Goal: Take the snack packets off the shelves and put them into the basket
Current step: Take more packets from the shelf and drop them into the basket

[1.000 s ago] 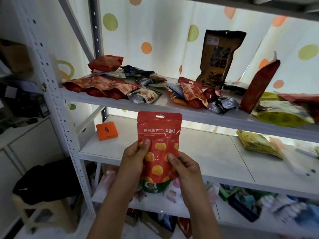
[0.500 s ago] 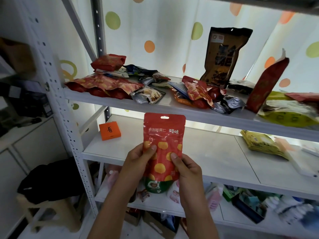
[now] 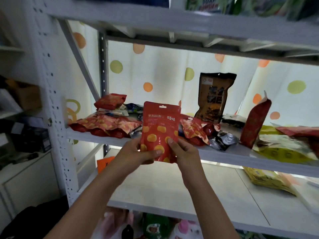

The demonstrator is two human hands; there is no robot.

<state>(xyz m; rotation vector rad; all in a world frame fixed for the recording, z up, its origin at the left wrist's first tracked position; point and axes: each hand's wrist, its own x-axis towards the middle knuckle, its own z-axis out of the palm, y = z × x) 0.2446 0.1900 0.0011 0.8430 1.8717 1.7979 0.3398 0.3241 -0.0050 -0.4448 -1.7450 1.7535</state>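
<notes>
I hold a glossy red snack pouch printed with orange-yellow rounds (image 3: pixel 160 131) upright in front of the white metal shelf (image 3: pixel 224 155), its lower half covering that shelf's front edge and its top reaching up over the packets lying there. My left hand (image 3: pixel 138 152) grips the pouch's lower left corner, thumb pressed flat across the front near the bottom and the other fingers closed behind it. My right hand (image 3: pixel 183 152) clamps the lower right edge, thumb tip on the front face, the rest wrapped around the back. On the shelf behind the pouch, to its left, lies a heap of crumpled red foil packets with yellow print (image 3: pixel 103 125). To its right stand a tall brown pouch with a dark picture (image 3: pixel 213 97), leaning against the spotted curtain, and a slim dark red packet (image 3: pixel 255 123), tilted. Beyond that, at the shelf's right end, a yellow-green bag (image 3: pixel 279 149) lies flat.
</notes>
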